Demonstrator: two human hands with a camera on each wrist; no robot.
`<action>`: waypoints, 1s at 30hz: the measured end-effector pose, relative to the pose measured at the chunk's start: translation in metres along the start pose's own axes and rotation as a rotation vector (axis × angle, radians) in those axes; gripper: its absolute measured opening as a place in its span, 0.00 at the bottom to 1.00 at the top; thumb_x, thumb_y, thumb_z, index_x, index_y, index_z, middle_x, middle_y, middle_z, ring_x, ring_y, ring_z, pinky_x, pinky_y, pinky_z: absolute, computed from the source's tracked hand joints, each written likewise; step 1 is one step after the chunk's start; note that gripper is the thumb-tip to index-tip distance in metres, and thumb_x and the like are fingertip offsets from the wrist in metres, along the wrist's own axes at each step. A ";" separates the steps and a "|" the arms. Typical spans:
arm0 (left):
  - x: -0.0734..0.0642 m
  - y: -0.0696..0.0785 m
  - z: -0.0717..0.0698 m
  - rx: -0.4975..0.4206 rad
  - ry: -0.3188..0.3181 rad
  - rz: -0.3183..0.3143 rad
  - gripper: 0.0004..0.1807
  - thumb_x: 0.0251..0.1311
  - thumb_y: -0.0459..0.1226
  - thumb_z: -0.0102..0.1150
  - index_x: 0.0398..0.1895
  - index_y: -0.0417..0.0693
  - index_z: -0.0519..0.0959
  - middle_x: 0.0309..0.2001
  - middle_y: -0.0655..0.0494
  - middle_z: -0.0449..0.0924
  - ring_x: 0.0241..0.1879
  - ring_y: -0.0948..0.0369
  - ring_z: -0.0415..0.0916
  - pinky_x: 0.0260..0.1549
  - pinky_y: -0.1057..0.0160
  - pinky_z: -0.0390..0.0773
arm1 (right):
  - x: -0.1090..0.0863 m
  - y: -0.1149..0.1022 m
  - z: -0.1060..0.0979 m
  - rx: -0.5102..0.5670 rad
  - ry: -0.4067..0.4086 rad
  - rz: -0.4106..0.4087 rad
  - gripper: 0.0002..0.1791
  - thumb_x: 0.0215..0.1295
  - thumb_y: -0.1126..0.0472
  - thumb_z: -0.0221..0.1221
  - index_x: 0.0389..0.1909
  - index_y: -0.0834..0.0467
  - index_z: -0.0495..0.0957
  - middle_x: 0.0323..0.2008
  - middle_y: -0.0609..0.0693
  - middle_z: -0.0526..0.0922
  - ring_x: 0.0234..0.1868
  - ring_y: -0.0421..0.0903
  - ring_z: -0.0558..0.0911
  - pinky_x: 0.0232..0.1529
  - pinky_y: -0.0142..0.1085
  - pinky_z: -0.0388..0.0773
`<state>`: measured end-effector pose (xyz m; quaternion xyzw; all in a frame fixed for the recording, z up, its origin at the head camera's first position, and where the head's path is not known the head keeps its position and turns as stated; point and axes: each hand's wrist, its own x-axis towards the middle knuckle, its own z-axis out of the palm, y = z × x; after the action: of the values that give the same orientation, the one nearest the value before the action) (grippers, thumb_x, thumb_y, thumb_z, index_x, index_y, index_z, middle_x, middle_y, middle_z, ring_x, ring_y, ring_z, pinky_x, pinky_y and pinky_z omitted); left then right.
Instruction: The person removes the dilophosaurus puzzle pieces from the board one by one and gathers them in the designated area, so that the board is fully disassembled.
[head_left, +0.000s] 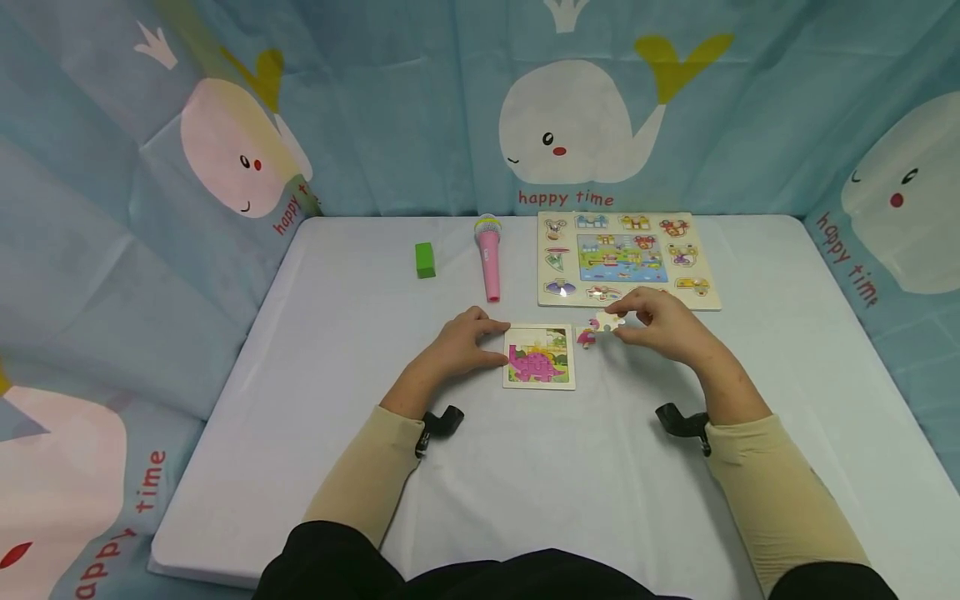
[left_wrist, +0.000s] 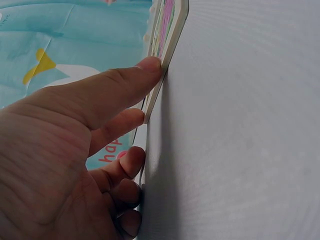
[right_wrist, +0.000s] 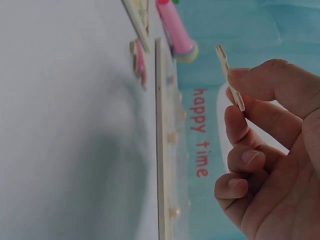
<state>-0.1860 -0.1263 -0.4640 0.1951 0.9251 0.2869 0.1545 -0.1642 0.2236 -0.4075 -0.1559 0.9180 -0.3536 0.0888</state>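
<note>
A small square jigsaw puzzle (head_left: 537, 386) with a pink dinosaur picture lies on the white table. My left hand (head_left: 463, 346) touches its left side, the index fingertip near the upper corner and the thumb lower on the edge. In the left wrist view the thumb (left_wrist: 115, 90) rests against the puzzle's rim (left_wrist: 172, 40). Right of the puzzle, my right hand (head_left: 660, 325) pinches a pale puzzle piece (head_left: 609, 322) between thumb and fingers, raised off the table. The right wrist view shows this piece (right_wrist: 230, 77) edge-on. A pink puzzle piece (head_left: 586, 337) lies beside the puzzle's right edge.
Behind my right hand lies a large wooden peg puzzle board (head_left: 630, 297) with several pictured pieces. A pink toy microphone (head_left: 490, 262) and a green block (head_left: 424, 260) lie at the back. A blue whale-print curtain (head_left: 420, 100) surrounds the table.
</note>
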 end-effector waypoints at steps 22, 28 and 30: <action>0.000 -0.001 -0.001 0.014 -0.001 0.014 0.34 0.57 0.50 0.76 0.68 0.57 0.79 0.49 0.54 0.71 0.46 0.57 0.67 0.45 0.59 0.69 | 0.003 0.029 0.004 0.014 -0.055 0.069 0.17 0.62 0.67 0.70 0.53 0.64 0.86 0.47 0.57 0.83 0.35 0.49 0.67 0.35 0.40 0.66; -0.001 0.000 -0.002 0.019 -0.010 0.018 0.34 0.58 0.50 0.75 0.68 0.57 0.79 0.48 0.54 0.71 0.45 0.57 0.66 0.45 0.59 0.69 | 0.008 0.030 0.009 -0.002 -0.095 0.139 0.18 0.63 0.66 0.69 0.54 0.64 0.86 0.52 0.61 0.83 0.43 0.52 0.74 0.41 0.43 0.72; -0.001 0.000 -0.002 0.023 -0.013 0.020 0.34 0.58 0.50 0.75 0.68 0.57 0.79 0.49 0.54 0.71 0.46 0.57 0.66 0.46 0.59 0.69 | 0.009 0.029 0.010 -0.031 -0.110 0.160 0.17 0.64 0.65 0.69 0.54 0.63 0.86 0.54 0.62 0.83 0.48 0.55 0.77 0.46 0.47 0.75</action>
<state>-0.1857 -0.1271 -0.4623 0.2078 0.9254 0.2764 0.1554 -0.1765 0.2348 -0.4348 -0.1024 0.9266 -0.3220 0.1648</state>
